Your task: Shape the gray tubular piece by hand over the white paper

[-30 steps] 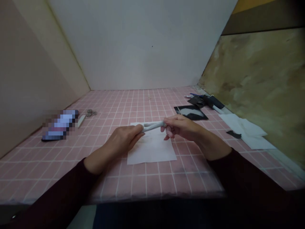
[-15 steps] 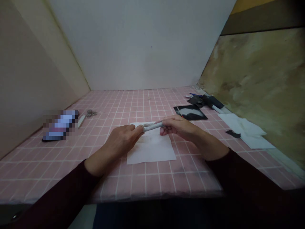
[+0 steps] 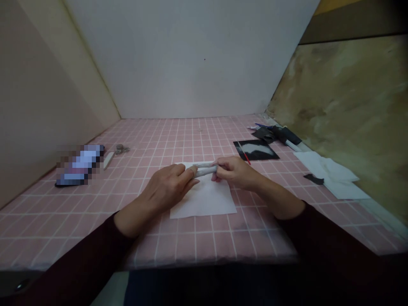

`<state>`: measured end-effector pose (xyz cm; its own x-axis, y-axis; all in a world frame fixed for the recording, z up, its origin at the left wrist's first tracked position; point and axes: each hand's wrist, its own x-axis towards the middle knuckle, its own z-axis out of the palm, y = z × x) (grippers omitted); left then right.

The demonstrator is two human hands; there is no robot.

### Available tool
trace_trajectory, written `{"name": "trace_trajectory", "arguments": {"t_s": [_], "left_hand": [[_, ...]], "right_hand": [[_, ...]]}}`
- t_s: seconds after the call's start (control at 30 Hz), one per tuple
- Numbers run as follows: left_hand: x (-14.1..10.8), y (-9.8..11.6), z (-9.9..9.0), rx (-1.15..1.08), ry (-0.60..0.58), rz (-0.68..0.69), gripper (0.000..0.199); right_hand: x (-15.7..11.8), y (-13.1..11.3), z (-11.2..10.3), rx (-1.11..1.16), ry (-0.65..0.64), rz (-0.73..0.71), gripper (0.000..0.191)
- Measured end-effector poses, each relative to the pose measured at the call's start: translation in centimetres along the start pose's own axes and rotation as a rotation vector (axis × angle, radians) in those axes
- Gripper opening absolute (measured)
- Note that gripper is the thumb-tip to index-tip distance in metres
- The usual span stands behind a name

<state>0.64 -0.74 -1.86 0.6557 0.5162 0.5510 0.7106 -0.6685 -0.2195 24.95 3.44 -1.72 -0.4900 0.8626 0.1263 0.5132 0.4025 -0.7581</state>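
A thin, greyish-white paper-like roll (image 3: 206, 171) spans the gap between my hands, with a second pale edge running along its far side. My left hand (image 3: 170, 183) pinches its left end between thumb and fingers. At the other end, my right hand (image 3: 235, 172) grips it with curled fingers, which hide the tip. Beneath both hands a white sheet of paper (image 3: 204, 202) lies flat on the pink checked tablecloth (image 3: 153, 246).
Left of me lie a phone (image 3: 81, 165), a white strip (image 3: 109, 160) and a small grey lump (image 3: 121, 148). Toward the right are a black sheet (image 3: 237, 145) with a white patch, a red-tipped stick (image 3: 244, 153), black pieces (image 3: 264, 135), white papers (image 3: 328, 170) and a black scrap (image 3: 314, 179).
My right hand has shifted slightly, its fingers now curled more closely round the roll's end. The left fingers have changed position on the roll. More of the red-tipped stick shows.
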Motion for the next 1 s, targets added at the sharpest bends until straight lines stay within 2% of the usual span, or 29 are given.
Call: {"name": "trace_trajectory", "arguments": {"t_s": [0.07, 0.13, 0.27, 0.37, 0.47, 0.57, 0.7, 0.77, 1.0], "left_hand": [[0.0, 0.0, 0.0, -0.014, 0.011, 0.001, 0.034], [0.0, -0.1, 0.0, -0.020, 0.007, -0.013, 0.035], [-0.3, -0.3, 0.0, -0.044, 0.020, -0.063, 0.031], [-0.4, -0.5, 0.0, -0.124, 0.049, -0.116, 0.029], [-0.3, -0.6, -0.2, -0.252, 0.059, -0.171, 0.027], [-0.1, -0.7, -0.3, -0.363, 0.042, -0.217, 0.026], [0.2, -1.0, -0.5, -0.514, -0.038, -0.255, 0.026], [0.3, -1.2, -0.5, -0.612, -0.077, -0.296, 0.026], [0.2, -2.1, -0.1, -0.764, -0.226, -0.435, 0.034]], "right_hand": [[-0.1, -0.2, 0.0, -0.098, 0.009, -0.028, 0.021], [-0.2, -0.2, 0.0, -0.102, 0.000, -0.059, 0.020], [-0.2, 0.4, -0.1, 0.203, -0.070, -0.106, 0.023], [-0.2, 0.8, -0.5, 0.476, -0.144, -0.089, 0.034], [-0.1, 0.7, -1.0, 0.560, -0.170, -0.069, 0.037], [-0.2, 0.4, -1.1, 0.497, -0.165, -0.098, 0.034], [-0.4, -0.2, -0.9, 0.135, -0.056, -0.237, 0.026], [-0.6, -0.6, -0.8, 0.038, -0.019, -0.271, 0.024], [-0.7, -0.6, -1.1, 0.160, -0.113, -0.198, 0.021]]}}
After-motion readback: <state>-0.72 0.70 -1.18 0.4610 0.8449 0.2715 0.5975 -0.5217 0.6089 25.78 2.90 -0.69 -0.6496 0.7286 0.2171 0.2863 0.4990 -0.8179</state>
